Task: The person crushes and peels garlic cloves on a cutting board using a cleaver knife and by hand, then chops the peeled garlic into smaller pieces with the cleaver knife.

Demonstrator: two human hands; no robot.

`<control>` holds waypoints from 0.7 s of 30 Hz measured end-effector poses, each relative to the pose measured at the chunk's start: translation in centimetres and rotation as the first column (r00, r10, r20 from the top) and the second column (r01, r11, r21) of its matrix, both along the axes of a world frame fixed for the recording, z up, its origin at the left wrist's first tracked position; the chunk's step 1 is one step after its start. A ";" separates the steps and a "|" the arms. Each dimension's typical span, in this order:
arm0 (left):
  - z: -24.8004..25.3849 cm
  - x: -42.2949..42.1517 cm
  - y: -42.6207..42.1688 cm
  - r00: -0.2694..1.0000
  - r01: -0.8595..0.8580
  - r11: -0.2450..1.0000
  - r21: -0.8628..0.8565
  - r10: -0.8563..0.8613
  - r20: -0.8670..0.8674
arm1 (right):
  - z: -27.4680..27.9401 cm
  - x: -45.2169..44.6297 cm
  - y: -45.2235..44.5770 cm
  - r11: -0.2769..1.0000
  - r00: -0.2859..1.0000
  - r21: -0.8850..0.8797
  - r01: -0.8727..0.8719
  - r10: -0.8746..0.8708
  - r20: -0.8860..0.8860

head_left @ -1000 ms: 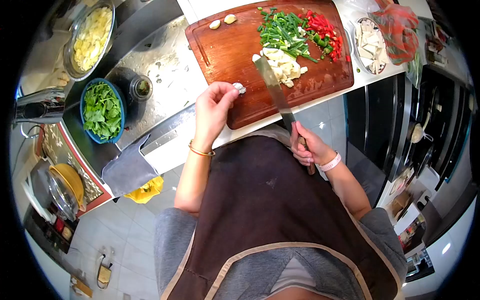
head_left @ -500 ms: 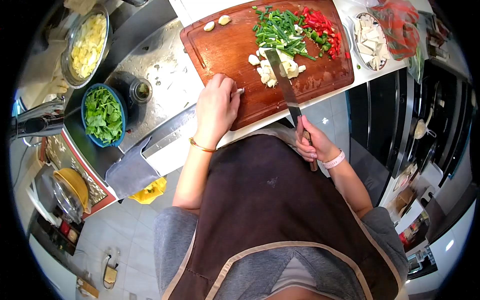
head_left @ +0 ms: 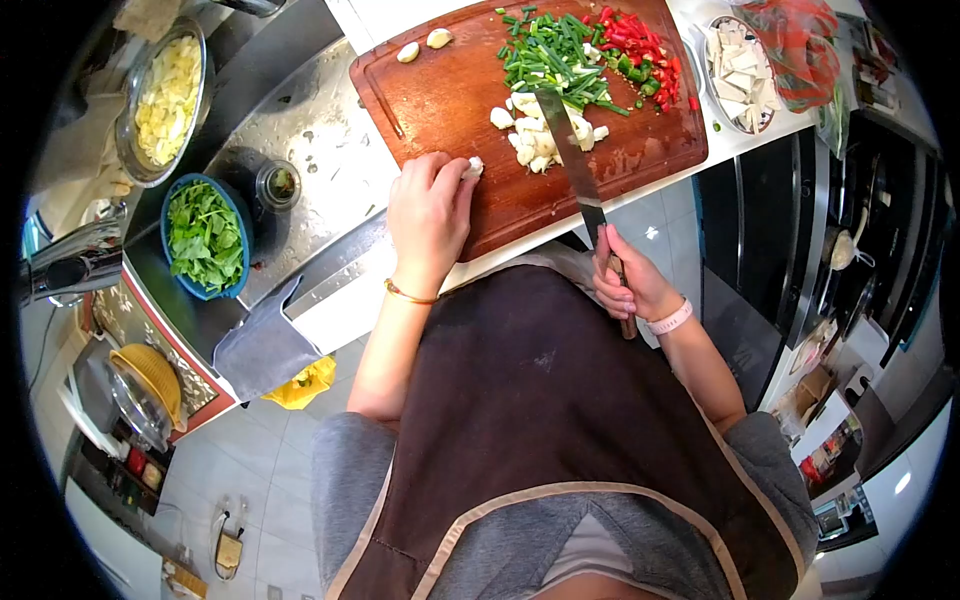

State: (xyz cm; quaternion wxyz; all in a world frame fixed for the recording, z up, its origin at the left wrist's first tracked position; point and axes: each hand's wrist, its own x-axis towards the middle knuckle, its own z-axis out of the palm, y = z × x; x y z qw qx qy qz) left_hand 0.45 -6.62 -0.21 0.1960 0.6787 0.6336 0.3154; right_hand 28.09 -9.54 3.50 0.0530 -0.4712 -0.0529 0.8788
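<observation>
My left hand is closed at the near left edge of the brown cutting board, its fingertips pinching a small whitish piece, perhaps a garlic clove. My right hand grips the handle of a cleaver in front of the board. The blade points away from me, its tip over the pile of pale garlic. Behind that pile lie cut green onions, with chopped red and green peppers to their right. Two loose cloves sit at the board's far left.
To the right of the board stands a bowl of white slices beside a red-striped plastic bag. A blue bowl of leafy greens and a metal bowl of yellow pieces are at the sink. A grey cloth hangs over its edge.
My left hand has come down to the board's edge, still pinching the whitish piece, which now shows more than half a second ago. The cleaver's tip has shifted slightly over the garlic.
</observation>
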 end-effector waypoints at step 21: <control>0.5 1.1 1.2 0.994 -0.063 0.969 -0.238 0.082 0.073 | 0.0 0.1 -0.1 1.000 1.000 -0.002 0.017 -0.017 0.013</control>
